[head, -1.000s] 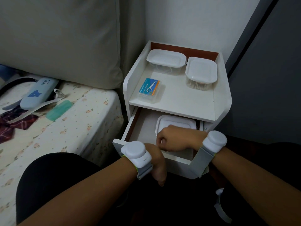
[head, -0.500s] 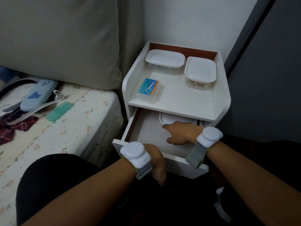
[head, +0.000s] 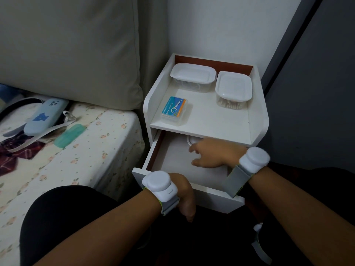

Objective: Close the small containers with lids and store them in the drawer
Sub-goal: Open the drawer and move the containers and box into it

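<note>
The white drawer (head: 169,162) of the nightstand stands pulled out. A lidded white container (head: 193,140) lies deep at its back, mostly hidden under the shelf. My right hand (head: 209,154) is inside the drawer, fingers spread, just in front of that container and holding nothing. My left hand (head: 185,194) curls over the drawer's front panel near its left end. Two more lidded clear containers (head: 193,75) (head: 233,88) sit at the back of the nightstand top.
A blue and orange dental floss pick box (head: 174,110) lies on the nightstand top (head: 211,120). To the left is a bed with a floral sheet (head: 86,150), a blue case (head: 45,116), a green case (head: 70,135) and a large pillow (head: 67,50). A dark wall panel stands on the right.
My right hand pushed the container from the drawer's front to the back under the shelf and now rests open in front of it. My left hand has stayed on the drawer front.
</note>
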Action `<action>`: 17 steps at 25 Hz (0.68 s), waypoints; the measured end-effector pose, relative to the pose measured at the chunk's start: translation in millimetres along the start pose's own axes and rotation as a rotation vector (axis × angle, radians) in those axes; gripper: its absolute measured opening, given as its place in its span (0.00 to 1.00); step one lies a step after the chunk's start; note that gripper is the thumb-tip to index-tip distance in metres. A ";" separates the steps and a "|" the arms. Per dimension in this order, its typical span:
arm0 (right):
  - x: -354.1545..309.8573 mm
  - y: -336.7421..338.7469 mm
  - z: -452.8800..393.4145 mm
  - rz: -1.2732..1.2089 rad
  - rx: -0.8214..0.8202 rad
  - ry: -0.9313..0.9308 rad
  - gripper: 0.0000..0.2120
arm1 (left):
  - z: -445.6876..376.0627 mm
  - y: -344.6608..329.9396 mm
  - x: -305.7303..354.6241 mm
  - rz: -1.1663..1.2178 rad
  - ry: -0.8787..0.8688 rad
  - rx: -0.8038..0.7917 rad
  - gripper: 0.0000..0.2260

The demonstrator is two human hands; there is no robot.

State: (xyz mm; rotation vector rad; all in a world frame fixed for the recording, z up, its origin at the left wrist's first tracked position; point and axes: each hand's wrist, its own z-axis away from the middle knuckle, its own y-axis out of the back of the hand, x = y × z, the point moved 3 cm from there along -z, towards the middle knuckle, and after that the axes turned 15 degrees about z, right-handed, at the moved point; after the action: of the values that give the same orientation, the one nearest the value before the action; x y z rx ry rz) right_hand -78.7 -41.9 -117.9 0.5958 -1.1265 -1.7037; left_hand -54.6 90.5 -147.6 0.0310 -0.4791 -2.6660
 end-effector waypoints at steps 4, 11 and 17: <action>13.9 63.4 30.6 -0.311 0.596 -0.105 0.08 | 5.7 0.1 5.1 -0.027 -0.045 -0.003 0.21; 74.9 56.4 20.5 0.029 0.364 -0.597 0.31 | 8.0 8.3 -3.6 0.159 -0.185 0.122 0.13; 30.8 62.6 42.3 0.186 0.446 -0.538 0.26 | -24.0 -3.0 5.4 -0.031 -0.002 -0.017 0.27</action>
State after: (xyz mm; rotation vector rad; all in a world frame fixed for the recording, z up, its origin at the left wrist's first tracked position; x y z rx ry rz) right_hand -96.5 -58.7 -40.0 0.2818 -1.9126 -1.4922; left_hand -58.4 82.9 -170.9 0.0302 -0.4599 -2.7003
